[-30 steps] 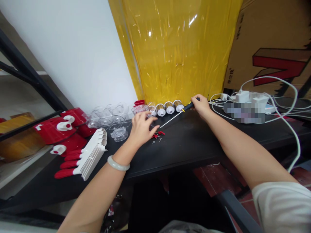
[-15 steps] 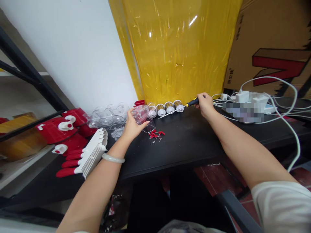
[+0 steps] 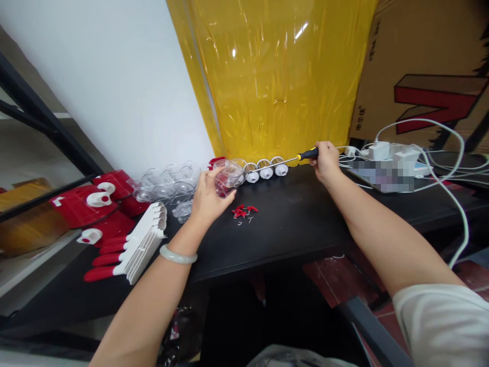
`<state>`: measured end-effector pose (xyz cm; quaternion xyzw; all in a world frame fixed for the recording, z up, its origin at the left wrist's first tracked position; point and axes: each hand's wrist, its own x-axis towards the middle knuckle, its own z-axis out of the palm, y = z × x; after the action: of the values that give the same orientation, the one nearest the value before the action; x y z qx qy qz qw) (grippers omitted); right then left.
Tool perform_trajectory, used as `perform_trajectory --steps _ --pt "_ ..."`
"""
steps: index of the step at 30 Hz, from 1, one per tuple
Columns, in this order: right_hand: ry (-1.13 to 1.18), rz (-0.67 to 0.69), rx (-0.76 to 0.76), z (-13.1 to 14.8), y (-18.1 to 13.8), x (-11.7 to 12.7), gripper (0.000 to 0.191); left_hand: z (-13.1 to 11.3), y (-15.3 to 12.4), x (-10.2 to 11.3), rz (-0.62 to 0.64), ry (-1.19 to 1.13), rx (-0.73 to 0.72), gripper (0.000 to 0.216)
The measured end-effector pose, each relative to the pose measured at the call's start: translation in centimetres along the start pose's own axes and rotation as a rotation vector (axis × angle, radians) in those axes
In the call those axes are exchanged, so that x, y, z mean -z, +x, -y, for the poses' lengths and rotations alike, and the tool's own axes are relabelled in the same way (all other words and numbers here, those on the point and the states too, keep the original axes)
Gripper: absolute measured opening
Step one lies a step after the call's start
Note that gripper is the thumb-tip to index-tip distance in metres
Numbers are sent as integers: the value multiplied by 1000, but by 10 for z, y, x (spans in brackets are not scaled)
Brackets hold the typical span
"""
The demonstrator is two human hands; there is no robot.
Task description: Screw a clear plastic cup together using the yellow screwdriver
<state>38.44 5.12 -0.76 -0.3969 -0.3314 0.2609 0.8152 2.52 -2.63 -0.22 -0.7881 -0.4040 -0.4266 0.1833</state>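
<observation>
My left hand point(image 3: 210, 198) is wrapped round a clear plastic cup point(image 3: 228, 176) with a red part showing at it. In my right hand point(image 3: 325, 159) is a yellow-and-black screwdriver point(image 3: 305, 154). Its long shaft points left, and the tip reaches the cup's right side; whether it touches anything there I cannot tell. Several white-ended cylinders with gold mesh, probably filters point(image 3: 266, 172), stand in a row behind the shaft. Small red plastic pieces point(image 3: 240, 211) and a few screws point(image 3: 250, 220) lie on the black table point(image 3: 275, 239) below the cup.
More clear cups point(image 3: 171, 181) are grouped left of my left hand. Red housings point(image 3: 95, 201) and white pieces with red handles point(image 3: 143, 250) lie farther left. White cables and chargers point(image 3: 405, 157) surround a tablet point(image 3: 382, 176) at right. A yellow sheet point(image 3: 282, 76) hangs behind.
The screwdriver has swung from slanting down over the table to nearly level, its tip now at the cup. My left hand has turned the cup's open side toward the right.
</observation>
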Motion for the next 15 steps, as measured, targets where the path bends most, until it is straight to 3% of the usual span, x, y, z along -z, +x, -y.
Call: perform_trajectory --steps 4,15 --pt "-11 8 11 -4 -2 -1 28 -14 -1 9 141 177 84 69" --pt "-78 28 11 -7 -7 -4 21 -22 1 14 331 323 27 70"
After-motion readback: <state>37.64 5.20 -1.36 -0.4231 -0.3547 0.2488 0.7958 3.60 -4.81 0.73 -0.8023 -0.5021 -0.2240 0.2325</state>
